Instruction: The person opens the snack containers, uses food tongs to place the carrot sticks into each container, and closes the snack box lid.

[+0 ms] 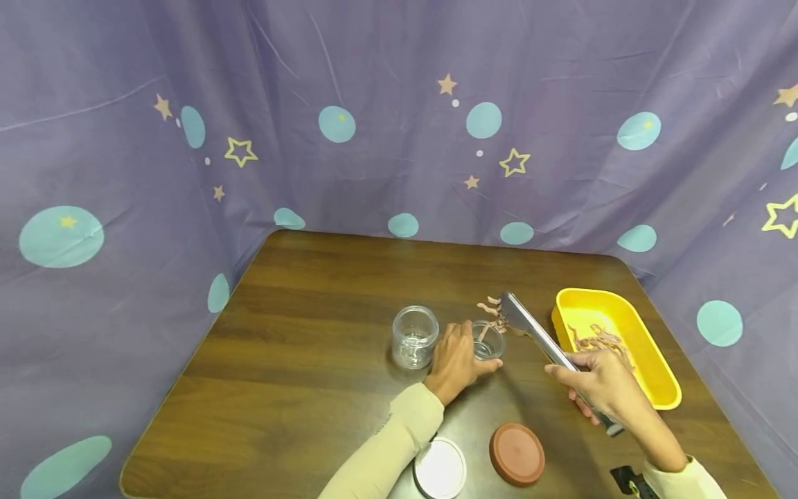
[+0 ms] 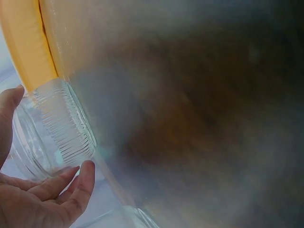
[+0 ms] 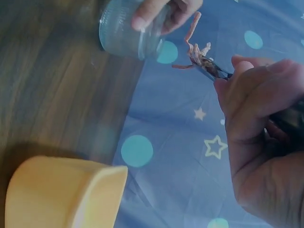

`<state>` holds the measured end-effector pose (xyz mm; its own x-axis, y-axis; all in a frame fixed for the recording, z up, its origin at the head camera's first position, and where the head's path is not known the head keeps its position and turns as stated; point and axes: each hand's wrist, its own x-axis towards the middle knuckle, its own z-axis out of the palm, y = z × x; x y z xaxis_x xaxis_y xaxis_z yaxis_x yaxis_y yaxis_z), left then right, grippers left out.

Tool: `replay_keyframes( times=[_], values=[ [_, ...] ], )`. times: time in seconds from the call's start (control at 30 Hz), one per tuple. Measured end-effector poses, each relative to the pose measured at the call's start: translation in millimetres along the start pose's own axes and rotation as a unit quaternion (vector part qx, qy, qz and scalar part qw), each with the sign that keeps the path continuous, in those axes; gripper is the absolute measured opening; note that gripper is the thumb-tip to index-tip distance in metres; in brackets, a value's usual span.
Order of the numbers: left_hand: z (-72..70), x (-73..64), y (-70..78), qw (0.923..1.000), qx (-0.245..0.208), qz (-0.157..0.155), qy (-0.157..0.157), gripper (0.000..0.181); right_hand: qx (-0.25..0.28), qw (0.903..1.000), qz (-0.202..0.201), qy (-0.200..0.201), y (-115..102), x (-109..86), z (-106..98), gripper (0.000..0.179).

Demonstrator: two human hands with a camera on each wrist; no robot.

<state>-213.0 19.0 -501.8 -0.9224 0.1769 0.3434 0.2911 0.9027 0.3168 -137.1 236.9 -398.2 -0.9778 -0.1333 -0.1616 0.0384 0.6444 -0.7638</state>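
Observation:
My left hand (image 1: pixel 454 364) holds a small clear jar (image 1: pixel 494 346) standing on the table, thumb on one side and fingers on the other. In the left wrist view the jar (image 2: pixel 66 123) shows ridged sides near its base. My right hand (image 1: pixel 607 384) grips metal tongs (image 1: pixel 541 334) along their arms. Thin pinkish-brown strips (image 1: pixel 490 310) stick out from the tongs' tips over the jar's mouth. The right wrist view shows these strips (image 3: pixel 192 47) pinched in the tips, beside the jar's rim. More strips (image 1: pixel 601 341) lie in a yellow tub (image 1: pixel 663 381) at the right.
Another clear jar (image 1: pixel 414 338) stands just left of my left hand. Near the front of the wooden table (image 1: pixel 299 388) lie a white lid (image 1: pixel 440 468) and a reddish-brown lid (image 1: pixel 517 454). A purple patterned curtain (image 1: pixel 399 138) hangs behind the table.

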Motion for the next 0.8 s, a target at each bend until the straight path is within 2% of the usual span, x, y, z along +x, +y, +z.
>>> replay_keyframes(
  times=[0.23,0.43,0.53,0.63,0.73,0.8],
  values=[
    [2.0,-2.0,1.7,0.9999,0.009,-0.003,0.005,0.082,0.004,0.9999,0.01,-0.012,1,6.9,13,0.04],
    [2.3,-2.1,2.4,1.0,0.008,-0.002,0.001,0.08,-0.032,0.9992,0.022,-0.005,1,8.4,19,0.032],
    [2.4,-1.7,2.9,0.9999,0.007,-0.009,-0.012,0.081,-0.058,0.9978,0.032,0.0,1,8.4,22,0.046],
    [2.2,-0.9,3.1,0.9996,0.011,-0.014,-0.021,0.091,-0.072,0.9964,0.043,0.003,1,8.3,22,0.061],
    [0.9,-0.2,3.3,0.9995,0.013,-0.016,-0.025,0.098,-0.07,0.9963,0.05,0.002,1,6.6,18,0.064],
    [0.6,0.0,2.7,0.9997,0.009,-0.012,-0.016,0.098,-0.063,0.9968,0.049,-0.002,0,5.1,14,0.068]
  ],
)
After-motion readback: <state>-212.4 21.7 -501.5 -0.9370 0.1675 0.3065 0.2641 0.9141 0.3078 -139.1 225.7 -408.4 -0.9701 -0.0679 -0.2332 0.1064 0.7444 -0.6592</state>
